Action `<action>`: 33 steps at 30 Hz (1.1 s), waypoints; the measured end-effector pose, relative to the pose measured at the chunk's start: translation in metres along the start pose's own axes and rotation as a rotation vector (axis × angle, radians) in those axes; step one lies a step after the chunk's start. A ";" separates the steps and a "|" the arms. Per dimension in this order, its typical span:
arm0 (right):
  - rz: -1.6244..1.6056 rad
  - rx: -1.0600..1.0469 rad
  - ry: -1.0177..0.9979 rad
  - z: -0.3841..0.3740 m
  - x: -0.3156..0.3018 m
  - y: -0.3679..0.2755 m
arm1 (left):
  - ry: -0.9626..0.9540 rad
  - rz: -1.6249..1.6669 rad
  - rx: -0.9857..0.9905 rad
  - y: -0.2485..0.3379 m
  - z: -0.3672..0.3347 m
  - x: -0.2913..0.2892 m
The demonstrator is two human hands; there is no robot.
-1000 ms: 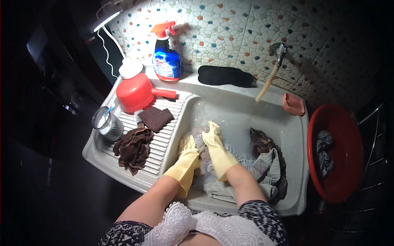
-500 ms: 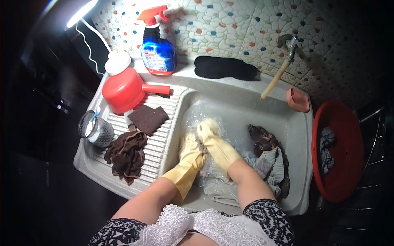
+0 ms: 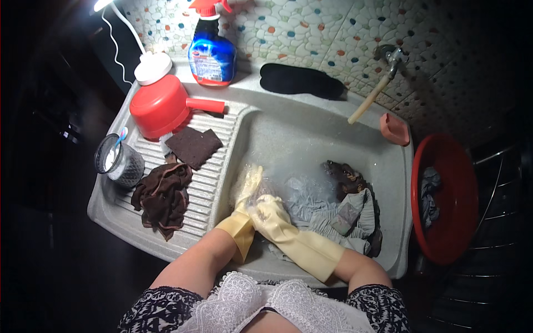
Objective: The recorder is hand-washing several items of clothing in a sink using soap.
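Note:
Both of my hands wear pale yellow rubber gloves and are in the cloudy, sudsy water of the grey washing sink (image 3: 397, 219). My left hand (image 3: 248, 188) lies along the basin's left wall, fingers pointing away, closed against a small wet greyish cloth (image 3: 265, 187). Across it comes my right hand (image 3: 269, 210), its fingers curled on the near side of the same cloth. Foam and water hide part of the grip. Just right of the hands, light grey garments (image 3: 316, 213) lie soaking, with a dark brown patterned cloth (image 3: 347, 177) beyond.
On the ribbed board at left lie a crumpled brown cloth (image 3: 162, 194), a brown scouring pad (image 3: 194, 147), a red dipper (image 3: 161, 108) and a brush cup (image 3: 126, 165). A spray bottle (image 3: 212, 58) and black insoles (image 3: 302, 81) line the back ledge. Right stands a red basin (image 3: 444, 238).
My right hand has drawn back toward me and swung across my left wrist, its forearm now more slanted. The left hand shifts slightly. The whole view has tilted a little.

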State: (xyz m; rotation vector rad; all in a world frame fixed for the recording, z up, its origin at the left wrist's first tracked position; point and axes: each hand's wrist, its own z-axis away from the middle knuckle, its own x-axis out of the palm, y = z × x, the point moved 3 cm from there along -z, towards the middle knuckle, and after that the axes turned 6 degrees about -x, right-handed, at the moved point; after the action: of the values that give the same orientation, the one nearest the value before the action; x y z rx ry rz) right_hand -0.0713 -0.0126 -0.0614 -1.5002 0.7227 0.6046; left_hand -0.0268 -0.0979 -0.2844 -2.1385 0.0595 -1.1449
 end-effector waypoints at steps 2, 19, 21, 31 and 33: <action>0.041 0.153 0.136 0.002 -0.008 0.027 | -0.152 0.799 0.206 -0.030 -0.025 -0.007; 0.135 0.239 0.041 -0.020 -0.008 0.054 | -0.951 2.549 0.796 -0.116 -0.068 0.092; 0.180 -0.044 0.095 0.023 -0.012 0.033 | -0.980 2.570 0.836 -0.114 -0.067 0.087; 0.401 0.255 0.141 -0.092 -0.024 0.143 | -0.810 2.670 0.421 -0.127 -0.075 0.083; 0.531 0.134 0.195 -0.107 -0.035 0.138 | -0.735 2.672 0.371 -0.123 -0.073 0.078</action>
State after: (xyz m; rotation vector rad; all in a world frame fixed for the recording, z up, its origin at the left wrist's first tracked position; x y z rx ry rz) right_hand -0.2037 -0.1160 -0.1201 -1.2527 1.3083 0.7926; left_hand -0.0673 -0.0734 -0.1284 -0.4399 1.4728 1.0805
